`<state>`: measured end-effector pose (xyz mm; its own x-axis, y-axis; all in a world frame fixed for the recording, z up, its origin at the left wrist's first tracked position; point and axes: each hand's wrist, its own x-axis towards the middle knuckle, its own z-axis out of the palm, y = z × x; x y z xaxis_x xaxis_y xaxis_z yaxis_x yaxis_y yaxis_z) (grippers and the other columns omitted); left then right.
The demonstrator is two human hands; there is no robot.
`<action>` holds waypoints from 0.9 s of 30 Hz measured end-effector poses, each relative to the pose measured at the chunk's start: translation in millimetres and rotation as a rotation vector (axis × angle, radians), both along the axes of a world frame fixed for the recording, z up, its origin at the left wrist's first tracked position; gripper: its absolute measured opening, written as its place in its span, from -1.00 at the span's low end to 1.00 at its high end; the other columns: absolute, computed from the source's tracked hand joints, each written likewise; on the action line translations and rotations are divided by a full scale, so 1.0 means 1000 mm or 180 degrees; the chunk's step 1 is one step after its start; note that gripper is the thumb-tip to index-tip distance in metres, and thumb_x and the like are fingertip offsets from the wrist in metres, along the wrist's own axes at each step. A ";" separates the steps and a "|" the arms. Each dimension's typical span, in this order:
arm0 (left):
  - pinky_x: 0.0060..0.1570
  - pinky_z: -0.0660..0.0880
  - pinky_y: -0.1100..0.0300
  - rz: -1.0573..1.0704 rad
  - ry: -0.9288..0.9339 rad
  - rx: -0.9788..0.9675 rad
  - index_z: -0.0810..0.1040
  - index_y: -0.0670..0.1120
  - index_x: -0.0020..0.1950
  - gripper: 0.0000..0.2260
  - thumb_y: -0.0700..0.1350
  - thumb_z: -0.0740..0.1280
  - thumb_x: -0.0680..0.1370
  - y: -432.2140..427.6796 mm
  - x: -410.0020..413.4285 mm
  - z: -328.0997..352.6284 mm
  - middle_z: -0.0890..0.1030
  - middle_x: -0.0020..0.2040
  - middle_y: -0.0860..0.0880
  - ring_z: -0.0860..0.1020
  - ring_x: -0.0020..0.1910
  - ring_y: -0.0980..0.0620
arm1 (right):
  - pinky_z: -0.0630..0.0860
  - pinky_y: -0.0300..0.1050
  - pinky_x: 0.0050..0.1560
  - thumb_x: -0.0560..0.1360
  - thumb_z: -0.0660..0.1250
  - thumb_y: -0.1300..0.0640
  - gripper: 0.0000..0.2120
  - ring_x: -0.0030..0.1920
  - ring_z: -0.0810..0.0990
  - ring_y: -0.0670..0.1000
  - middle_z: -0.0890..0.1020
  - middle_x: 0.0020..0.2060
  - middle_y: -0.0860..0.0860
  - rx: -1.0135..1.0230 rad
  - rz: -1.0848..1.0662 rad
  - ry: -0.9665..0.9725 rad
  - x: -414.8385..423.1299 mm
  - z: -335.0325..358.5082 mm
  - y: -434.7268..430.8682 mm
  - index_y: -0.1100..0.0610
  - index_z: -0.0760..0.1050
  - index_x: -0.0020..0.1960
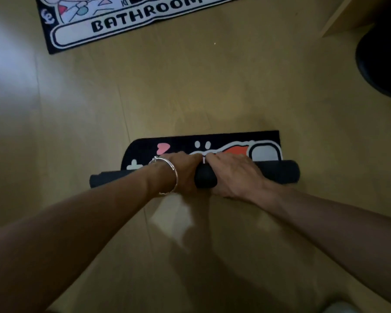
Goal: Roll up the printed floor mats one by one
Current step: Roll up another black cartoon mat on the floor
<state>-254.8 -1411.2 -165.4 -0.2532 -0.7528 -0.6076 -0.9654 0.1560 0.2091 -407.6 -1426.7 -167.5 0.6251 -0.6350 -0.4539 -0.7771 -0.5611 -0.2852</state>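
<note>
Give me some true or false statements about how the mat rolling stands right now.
1. The left hand and right hand both hold the near mat at its rolled part. True.
2. The near mat is rolled up completely. False: a printed strip lies flat beyond the roll.
3. The BATHROOM mat lies unrolled on the floor. True.
4. The bracelet is on the right wrist. False: it is on the left wrist.

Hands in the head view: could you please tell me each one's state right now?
Left hand: grips the partly rolled mat.
Right hand: grips the same mat.
</note>
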 end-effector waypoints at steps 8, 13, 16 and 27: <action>-0.12 0.41 0.15 -0.0076 -0.0242 -0.0178 0.30 -0.01 0.35 -0.46 0.14 0.37 0.45 0.003 0.002 -0.003 0.56 0.13 -0.05 0.57 0.03 -0.05 | 0.42 0.00 0.07 0.37 0.41 -0.10 -0.43 0.10 0.48 0.06 0.46 0.10 0.01 -0.0083 -0.0005 -0.0015 0.000 -0.003 0.001 0.03 0.30 0.28; 0.09 0.40 0.03 -0.0581 -0.0435 -0.1000 0.22 0.01 0.37 -0.47 0.09 0.34 0.48 0.015 -0.002 -0.002 0.45 0.23 -0.04 0.48 0.15 -0.06 | 0.46 -0.10 -0.23 0.31 0.45 -0.04 -0.63 -0.11 0.55 0.00 0.52 -0.13 -0.08 0.1064 -0.0650 -0.0189 -0.001 0.005 -0.008 -0.04 0.35 0.00; 0.01 0.42 0.05 -0.0341 -0.0435 -0.0732 0.27 0.00 0.31 -0.53 0.08 0.33 0.49 0.010 0.003 -0.004 0.50 0.17 -0.05 0.53 0.08 -0.08 | 0.48 -0.06 -0.06 0.34 0.43 -0.09 -0.55 0.04 0.52 0.04 0.49 0.00 -0.05 0.0702 -0.0475 -0.0225 0.002 0.007 0.000 -0.04 0.34 0.14; -0.10 0.40 0.11 -0.0281 -0.0359 -0.0419 0.28 0.02 0.30 -0.50 0.15 0.35 0.46 0.007 0.015 -0.002 0.53 0.13 -0.04 0.55 0.05 -0.09 | 0.33 -0.11 -0.11 0.41 0.40 -0.05 -0.52 0.09 0.49 0.07 0.47 0.13 0.02 0.0274 -0.0224 -0.0034 0.014 0.005 0.008 0.04 0.29 0.22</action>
